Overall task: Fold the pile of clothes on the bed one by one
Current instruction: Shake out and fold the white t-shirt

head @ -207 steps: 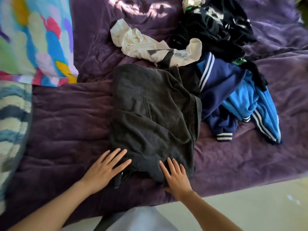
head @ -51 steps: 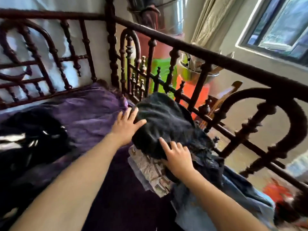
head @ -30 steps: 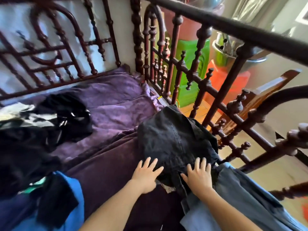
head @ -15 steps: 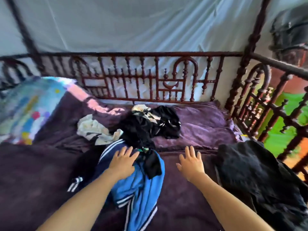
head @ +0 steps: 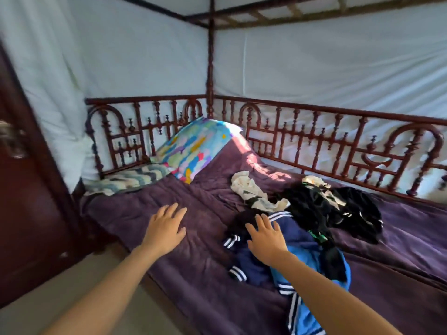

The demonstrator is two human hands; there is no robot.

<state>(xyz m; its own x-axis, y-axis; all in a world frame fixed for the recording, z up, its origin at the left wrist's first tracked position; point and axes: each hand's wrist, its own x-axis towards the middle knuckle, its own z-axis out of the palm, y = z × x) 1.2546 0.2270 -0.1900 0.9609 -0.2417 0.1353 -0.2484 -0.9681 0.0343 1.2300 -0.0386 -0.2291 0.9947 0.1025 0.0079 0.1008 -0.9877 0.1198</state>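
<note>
In the head view, the left hand (head: 167, 228) is seen with fingers straight and spread, palm down over bare purple bedspread (head: 193, 274) – nothing is gripped. The right hand (head: 266, 240) is likewise spread flat, over the navy and blue striped garment (head: 300, 243) at the near edge of the pile of clothes (head: 290, 221); contact cannot be confirmed. A black garment (head: 358, 213) and a cream garment (head: 251, 192) are heaped just behind. A colourful pillow (head: 196, 148) is propped in the corner of the carved wooden railing (head: 314, 141) – a dark door (head: 29, 213) is seen at the left
</note>
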